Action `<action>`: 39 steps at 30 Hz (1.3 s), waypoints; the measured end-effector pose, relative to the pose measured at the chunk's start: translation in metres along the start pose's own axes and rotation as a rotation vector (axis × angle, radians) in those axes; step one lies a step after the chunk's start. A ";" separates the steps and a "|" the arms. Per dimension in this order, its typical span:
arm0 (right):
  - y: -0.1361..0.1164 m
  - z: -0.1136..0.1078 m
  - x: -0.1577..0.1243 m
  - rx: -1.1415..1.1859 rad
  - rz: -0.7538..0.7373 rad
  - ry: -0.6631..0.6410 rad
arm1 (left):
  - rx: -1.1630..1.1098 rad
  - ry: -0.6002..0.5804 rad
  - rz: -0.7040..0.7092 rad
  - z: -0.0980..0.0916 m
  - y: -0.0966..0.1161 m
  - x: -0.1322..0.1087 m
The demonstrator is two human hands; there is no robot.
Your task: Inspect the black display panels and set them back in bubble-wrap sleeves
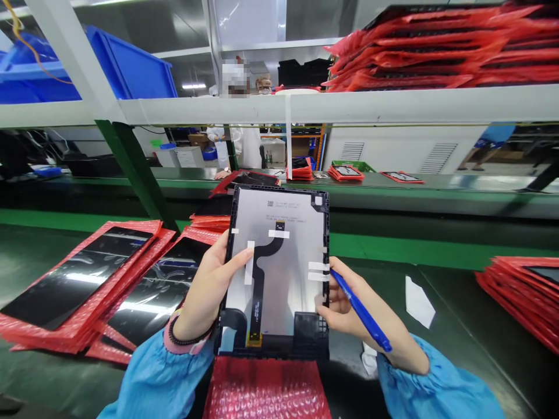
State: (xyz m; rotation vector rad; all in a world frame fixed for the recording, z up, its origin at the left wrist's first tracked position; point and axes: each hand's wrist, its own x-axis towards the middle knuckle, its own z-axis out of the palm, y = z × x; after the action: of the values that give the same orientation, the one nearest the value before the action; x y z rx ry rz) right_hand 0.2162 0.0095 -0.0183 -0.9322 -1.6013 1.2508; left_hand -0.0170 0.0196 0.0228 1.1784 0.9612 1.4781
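Between my two hands a tablet screen assembly (288, 279) is held up, tilted, its silvery back facing me. A black flex cable (259, 291) runs down that back, and strips of white tape lie on it. My left hand (209, 285) grips the left edge, thumb flat over a tape strip. My right hand (349, 297) closes on the lower right edge, with a blue pen (360, 311) also tucked in it, slanting down along the wrist. Below the assembly is a red bubble-wrap bag (266, 390).
Black screens (78, 279) on red bubble bags lie at the left. More red-bagged stacks (524, 297) stand at the right edge and on the overhead shelf (393, 105). White paper (418, 302) lies on the green bench. Beyond the conveyor stands a person (248, 145) in white.
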 end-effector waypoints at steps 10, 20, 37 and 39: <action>-0.021 0.005 0.000 0.040 0.066 0.028 | -0.064 -0.021 0.014 0.001 -0.006 0.009; -0.009 0.004 0.013 -0.096 0.000 0.253 | -0.020 -0.015 0.072 -0.002 -0.016 0.007; 0.003 -0.003 0.025 0.399 -0.057 0.341 | 0.523 0.105 0.524 -0.012 -0.025 0.013; 0.000 -0.001 0.022 0.538 -0.061 0.241 | 0.737 -0.047 0.852 -0.014 -0.030 0.014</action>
State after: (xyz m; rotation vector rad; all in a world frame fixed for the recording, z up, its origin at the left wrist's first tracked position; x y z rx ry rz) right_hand 0.2094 0.0300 -0.0140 -0.6539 -1.0206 1.3720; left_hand -0.0248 0.0399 -0.0062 2.3574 1.0639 1.7590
